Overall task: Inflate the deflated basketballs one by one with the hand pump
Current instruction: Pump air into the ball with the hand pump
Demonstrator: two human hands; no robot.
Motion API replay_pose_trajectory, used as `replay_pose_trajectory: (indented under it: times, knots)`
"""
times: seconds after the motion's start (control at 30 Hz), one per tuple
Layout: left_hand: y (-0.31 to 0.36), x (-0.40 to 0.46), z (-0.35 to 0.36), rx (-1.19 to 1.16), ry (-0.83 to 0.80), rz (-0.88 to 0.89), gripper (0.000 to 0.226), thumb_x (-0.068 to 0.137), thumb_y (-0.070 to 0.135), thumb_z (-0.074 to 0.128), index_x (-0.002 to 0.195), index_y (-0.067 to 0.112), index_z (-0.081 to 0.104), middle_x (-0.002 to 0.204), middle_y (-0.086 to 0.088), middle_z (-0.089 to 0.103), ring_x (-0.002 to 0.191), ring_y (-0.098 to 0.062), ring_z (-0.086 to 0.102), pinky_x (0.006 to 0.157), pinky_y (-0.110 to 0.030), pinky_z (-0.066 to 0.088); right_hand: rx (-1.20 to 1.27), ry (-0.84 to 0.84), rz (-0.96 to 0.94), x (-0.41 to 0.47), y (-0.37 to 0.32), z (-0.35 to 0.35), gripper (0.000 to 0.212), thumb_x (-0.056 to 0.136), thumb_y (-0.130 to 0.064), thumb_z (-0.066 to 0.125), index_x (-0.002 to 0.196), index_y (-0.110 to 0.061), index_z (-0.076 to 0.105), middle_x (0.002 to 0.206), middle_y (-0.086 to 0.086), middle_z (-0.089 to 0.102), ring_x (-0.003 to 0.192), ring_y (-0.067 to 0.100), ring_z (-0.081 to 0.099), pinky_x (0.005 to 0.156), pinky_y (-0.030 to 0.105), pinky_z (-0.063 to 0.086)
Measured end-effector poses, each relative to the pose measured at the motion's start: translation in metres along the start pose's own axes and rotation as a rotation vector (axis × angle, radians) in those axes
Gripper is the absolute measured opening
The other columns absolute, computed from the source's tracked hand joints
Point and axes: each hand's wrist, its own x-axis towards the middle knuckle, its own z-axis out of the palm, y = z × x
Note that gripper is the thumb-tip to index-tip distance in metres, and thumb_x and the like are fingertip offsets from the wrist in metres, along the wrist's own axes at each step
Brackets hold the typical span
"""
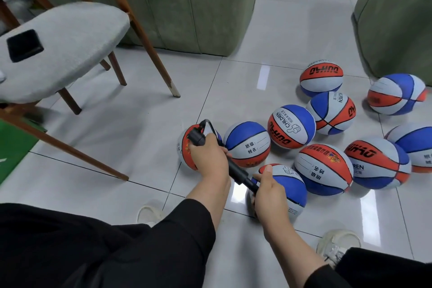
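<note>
We have the hand pump [216, 158] held across both hands. Our left hand [209, 155] is wrapped round the black barrel, near the end where the short hose [207, 124] loops out. Our right hand [268, 190] is curled round the handle end, with the rod drawn partly out of the barrel between the two hands.

The hose curves back down toward the ball under our left hand [187, 147], which sits on the tiled floor [140, 138] at the left end of the cluster. We cannot see the needle or the valve, so we cannot tell whether it is seated. A second ball [287, 184] lies under our right hand, and about eight more are scattered to the right, toward the green sofa [187, 14]. From here we cannot tell which ones are soft.

We judge this to be mid-stroke on the left ball. To pump well, we should keep the barrel hand still and firm so the hose does not tug the needle sideways. The right hand should drive straight along the line of the barrel, with full, even strokes. A slanted push could bend the rod or work the needle loose. Let us press the ball now and then to feel its firmness before moving to the next
</note>
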Motion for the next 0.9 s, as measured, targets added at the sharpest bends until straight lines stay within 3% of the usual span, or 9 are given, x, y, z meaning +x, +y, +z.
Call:
replay_pose_trajectory:
  times: [0.17,0.37,0.47,0.63,0.77,0.9]
  knots:
    - [-0.007,-0.01,0.005,0.021,-0.033,-0.011,0.025,0.094,0.014,0.052,0.116,0.004,0.054,0.051,-0.004,0.055,0.045,-0.023,0.053,0.054,-0.035,0.051,0.017,-0.008,-0.017,-0.005,-0.013,0.005,0.064,0.105,-0.059,0.024,0.091,-0.023,0.074,0.058,0.002,0.061,0.064,0.026,0.058,0.068,0.035,0.048]
    - [-0.003,-0.008,0.003,-0.029,-0.04,-0.057,0.013,0.093,0.015,0.055,0.106,0.014,0.056,0.048,-0.002,0.054,0.046,-0.024,0.054,0.056,-0.033,0.052,0.053,-0.032,-0.018,-0.001,-0.011,0.002,0.069,0.093,-0.071,0.026,0.091,-0.019,0.073,0.056,0.006,0.059,0.055,0.024,0.055,0.061,0.038,0.047]
    - [0.005,0.002,0.002,-0.037,-0.021,-0.048,0.008,0.093,0.018,0.058,0.099,0.015,0.054,0.051,-0.003,0.056,0.044,-0.023,0.053,0.059,-0.036,0.052,0.035,-0.036,0.006,0.003,-0.002,-0.01,0.057,0.105,-0.057,0.029,0.099,-0.02,0.072,0.06,0.009,0.057,0.051,0.021,0.051,0.055,0.033,0.044]
    - [0.022,0.022,-0.003,-0.034,0.057,-0.008,0.004,0.096,0.022,0.059,0.097,0.021,0.055,0.061,-0.008,0.058,0.042,-0.018,0.053,0.048,-0.027,0.05,-0.018,-0.043,0.03,0.003,0.011,-0.028,0.047,0.11,-0.035,0.028,0.108,-0.016,0.07,0.06,0.005,0.056,0.05,0.017,0.048,0.055,0.028,0.039]
    - [0.018,0.016,-0.002,-0.041,0.033,0.006,0.003,0.096,0.02,0.057,0.096,0.021,0.055,0.056,-0.005,0.054,0.046,-0.02,0.052,0.047,-0.026,0.05,0.05,-0.012,0.108,0.005,0.007,-0.021,0.058,0.107,-0.053,0.023,0.098,-0.022,0.071,0.057,0.006,0.056,0.052,0.021,0.05,0.057,0.031,0.04]
    - [0.009,0.009,0.0,-0.039,0.022,-0.006,0.013,0.095,0.019,0.056,0.107,0.015,0.056,0.052,-0.002,0.055,0.048,-0.022,0.054,0.055,-0.031,0.053,0.049,0.0,0.019,0.003,-0.004,-0.005,0.061,0.097,-0.061,0.027,0.103,-0.019,0.071,0.077,0.009,0.066,0.072,0.028,0.059,0.067,0.037,0.05]
